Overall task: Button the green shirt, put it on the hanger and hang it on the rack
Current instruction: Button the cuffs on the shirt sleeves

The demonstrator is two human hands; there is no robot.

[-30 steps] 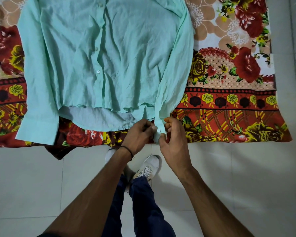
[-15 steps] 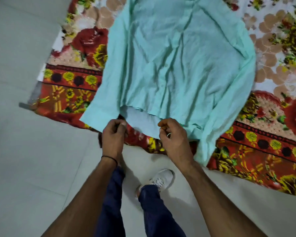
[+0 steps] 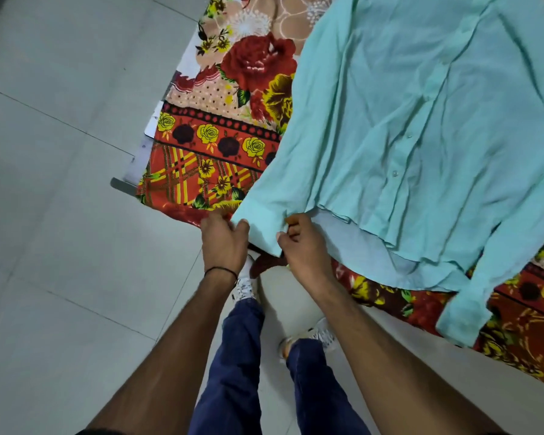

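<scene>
The green shirt lies spread front-up on a flowered bedsheet, its front placket showing small white buttons. Its left sleeve runs down to the bed's near edge and ends in a cuff. My left hand pinches the cuff's left corner. My right hand pinches its right edge. The other sleeve's cuff hangs over the bed edge at the right. No hanger or rack is in view.
Pale floor tiles fill the left and bottom. My legs in blue trousers and white shoes stand against the bed's near edge. A grey metal bed-frame corner sticks out at the sheet's left end.
A second ago both hands held the right sleeve's cuff. They have since moved left, past the hem, and now pinch the left sleeve's cuff. The camera view swung left too.
</scene>
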